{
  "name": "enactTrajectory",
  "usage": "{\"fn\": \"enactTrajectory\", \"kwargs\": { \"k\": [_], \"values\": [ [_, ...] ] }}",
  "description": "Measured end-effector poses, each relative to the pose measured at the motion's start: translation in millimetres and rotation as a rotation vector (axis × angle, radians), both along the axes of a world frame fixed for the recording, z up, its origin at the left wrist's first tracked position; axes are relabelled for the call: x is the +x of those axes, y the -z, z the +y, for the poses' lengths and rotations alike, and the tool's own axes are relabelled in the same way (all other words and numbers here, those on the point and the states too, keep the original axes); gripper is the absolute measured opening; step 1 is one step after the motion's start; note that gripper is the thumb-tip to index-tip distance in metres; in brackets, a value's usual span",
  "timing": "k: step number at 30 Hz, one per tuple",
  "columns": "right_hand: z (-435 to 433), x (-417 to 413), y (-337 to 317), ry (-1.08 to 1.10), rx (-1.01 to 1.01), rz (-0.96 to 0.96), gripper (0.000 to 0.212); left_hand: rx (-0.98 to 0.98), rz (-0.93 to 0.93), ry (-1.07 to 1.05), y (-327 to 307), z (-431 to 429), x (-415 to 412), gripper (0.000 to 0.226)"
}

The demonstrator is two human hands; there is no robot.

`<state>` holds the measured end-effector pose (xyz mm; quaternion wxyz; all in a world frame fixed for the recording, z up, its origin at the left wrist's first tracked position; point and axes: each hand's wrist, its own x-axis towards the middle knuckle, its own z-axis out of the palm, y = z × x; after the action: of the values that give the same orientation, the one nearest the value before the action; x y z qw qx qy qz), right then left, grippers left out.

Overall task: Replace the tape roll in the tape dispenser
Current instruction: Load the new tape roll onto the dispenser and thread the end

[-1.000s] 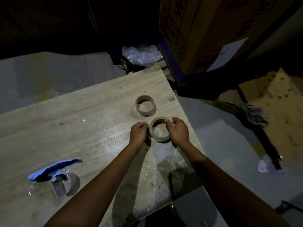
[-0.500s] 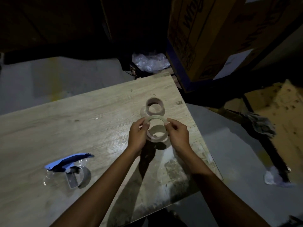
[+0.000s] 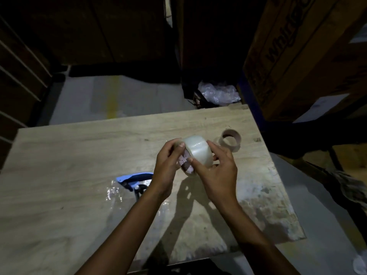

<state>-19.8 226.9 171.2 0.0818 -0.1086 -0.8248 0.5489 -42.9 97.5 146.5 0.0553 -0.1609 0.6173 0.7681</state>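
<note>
A full roll of clear tape [image 3: 197,150] is held in the air above the wooden table [image 3: 79,165], tilted on edge. My left hand [image 3: 168,167] grips its left side, thumb on the upper rim. My right hand [image 3: 216,171] holds the right side, thumb pressed on the tape's outer face. An empty cardboard core [image 3: 231,138] lies flat on the table, behind and right of the roll. The blue tape dispenser [image 3: 133,180] lies on the table to the left, partly hidden behind my left wrist.
A large cardboard box [image 3: 294,56] stands at the back right beyond the table. Crumpled clear plastic [image 3: 217,92] lies on the floor past the far edge. A scrap of clear film [image 3: 114,193] lies beside the dispenser. The table's right edge is close to my right arm.
Both hands lifted the full roll off the table and turned it on edge. The view shifted, so the dispenser now sits nearer my left wrist.
</note>
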Motion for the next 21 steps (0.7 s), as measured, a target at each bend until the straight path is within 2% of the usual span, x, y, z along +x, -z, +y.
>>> {"fn": "enactTrajectory", "kwargs": {
  "k": [5, 10, 14, 17, 21],
  "values": [
    [-58.6, 21.7, -17.2, -0.05, 0.187, 0.163, 0.071, 0.191, -0.006, 0.058, -22.7, -43.5, 16.7, 0.057],
    [-102.1, 35.2, -28.3, -0.062, 0.253, 0.309, 0.07, 0.354, 0.061, 0.095, -34.7, -81.1, 31.1, 0.041],
    [-127.5, 40.9, -33.6, -0.065, 0.335, 0.365, 0.069, 0.41, 0.074, 0.087, -41.0, -102.9, 34.7, 0.055],
    [-142.7, 41.7, -36.4, -0.063, 0.362, 0.399, 0.067, 0.472, 0.074, 0.07, -43.1, -116.7, 34.7, 0.045],
    [-157.2, 41.7, -37.6, -0.07, 0.369, 0.415, 0.066, 0.459, 0.111, 0.061, -45.6, -133.5, 34.7, 0.048]
  ]
}}
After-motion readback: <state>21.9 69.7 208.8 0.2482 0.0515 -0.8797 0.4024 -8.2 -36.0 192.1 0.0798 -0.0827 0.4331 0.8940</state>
